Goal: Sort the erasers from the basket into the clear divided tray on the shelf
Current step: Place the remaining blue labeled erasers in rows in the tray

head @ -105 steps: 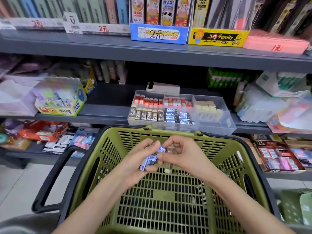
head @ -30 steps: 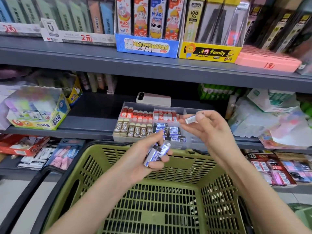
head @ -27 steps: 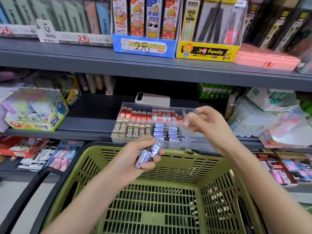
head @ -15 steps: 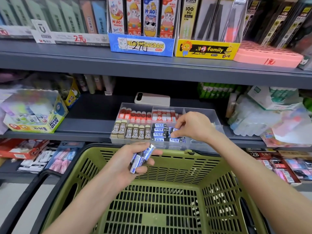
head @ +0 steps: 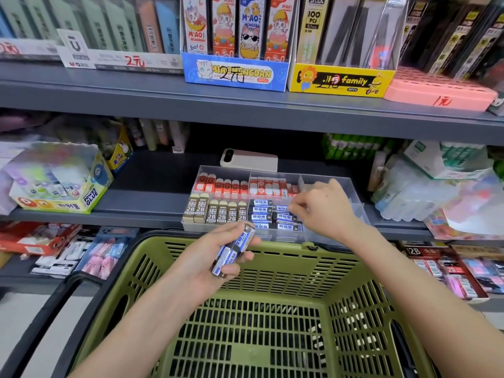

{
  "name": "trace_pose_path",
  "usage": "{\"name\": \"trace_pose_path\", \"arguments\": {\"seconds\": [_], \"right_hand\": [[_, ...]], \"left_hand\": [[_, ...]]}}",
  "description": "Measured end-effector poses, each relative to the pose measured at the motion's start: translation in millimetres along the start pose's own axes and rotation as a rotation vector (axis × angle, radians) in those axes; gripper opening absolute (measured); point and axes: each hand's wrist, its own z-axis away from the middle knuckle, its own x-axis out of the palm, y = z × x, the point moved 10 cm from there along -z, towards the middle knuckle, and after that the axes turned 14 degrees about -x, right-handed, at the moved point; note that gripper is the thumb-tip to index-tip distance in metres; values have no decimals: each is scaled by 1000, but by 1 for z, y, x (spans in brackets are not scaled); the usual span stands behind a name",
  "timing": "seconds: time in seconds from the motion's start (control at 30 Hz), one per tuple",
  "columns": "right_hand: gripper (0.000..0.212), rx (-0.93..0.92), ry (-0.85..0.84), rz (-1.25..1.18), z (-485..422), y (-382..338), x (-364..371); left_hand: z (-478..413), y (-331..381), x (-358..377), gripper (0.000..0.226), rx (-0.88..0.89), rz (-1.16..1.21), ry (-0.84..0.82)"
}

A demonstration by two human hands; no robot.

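Gripping a stack of blue-sleeved erasers (head: 234,251) in the left hand (head: 218,264) just over the basket (head: 272,248) rim, long axes tilted up toward the clear tray (head: 289,236), right hand (head: 324,211) nearer that tray, fingers (head: 296,207) curled low on its blue row (head: 263,216), pinching one or not impossible to tell.

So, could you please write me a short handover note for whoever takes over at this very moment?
Left hand: grips a bundle of blue erasers above the green basket.
Right hand: over the clear tray, fingertips at its blue compartment; I cannot tell whether it pinches one.
Done: red erasers, tan 2B erasers and blue ones sit sorted in the tray.
Left: add the held bundle to the blue compartment. I can make out no loose erasers in the basket.
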Motion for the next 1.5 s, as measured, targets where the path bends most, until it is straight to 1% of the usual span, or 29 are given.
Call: {"name": "trace_pose_path", "arguments": {"seconds": [0.13, 0.2, 0.27, 0.3, 0.33, 0.37, 0.4, 0.43, 0.53, 0.63, 0.73, 0.83, 0.87, 0.97, 1.0, 1.03, 1.1, 1.2, 1.33, 1.47, 1.5], "right_hand": [[33, 5, -30, -79, 1, -5, 8], [30, 2, -40, -46, 3, -5, 5], [29, -11, 9, 10, 5, -9, -7], [28, -18, 64, -41, 7, -12, -15], [26, -18, 113, -180, 9, -16, -21], [23, -21, 142, -387, 11, -22, -24], [20, -38, 135, -583, 12, -31, -25], [17, -59, 117, -715, 13, -42, -26], [12, -60, 114, -888, 19, -58, -31], [11, -30, 143, -1016, 24, -60, -31], [18, 6, 187, -1082, 28, -57, -32], [21, -15, 206, -1079, 26, -52, -36], [21, 11, 239, -1083, 25, -43, -37], [17, 225, 431, -1064, 29, 7, -35], [15, 293, 451, -1006, 31, 20, -31], [14, 343, 430, -925, 32, 29, -24], [14, 387, 347, -774, 31, 34, -9], [17, 354, 288, -624, 26, 28, 3], [21, 330, 308, -463, 24, 25, 5], [15, 270, 243, -289, 21, 22, 11], [13, 254, 229, -268, 20, 22, 11]], "left_hand": [[1, 1, 6, 38, 24, 2, -3], [0, 2, 7, 34, 33, 5, 4], [-1, 4, 7, 23, 41, 9, 18], [-1, 6, 7, 20, 51, 1, 22], [-1, 8, 8, 19, 66, -15, 23], [-1, 10, 9, 18, 82, -36, 22], [-1, 12, 11, 18, 98, -56, 20], [-1, 13, 13, 19, 110, -68, 16], [1, 14, 20, 31, 121, -65, -7], [3, 15, 28, 29, 120, -62, -46], [3, 17, 33, 29, 132, -102, -31], [4, 19, 33, 22, 135, -125, 13], [4, 19, 31, 23, 128, -114, 26], [4, 15, 19, 28, 60, 5, 50], [4, 14, 15, 27, 43, 47, 53], [5, 14, 13, 23, 34, 84, 48], [6, 13, 12, 18, 25, 140, 13], [8, 13, 16, 27, 14, 204, -38], [12, 18, 17, 28, 48, 271, -64], [13, 22, 16, 37, 81, 256, -79], [13, 24, 16, 36, 90, 252, -76]]}}
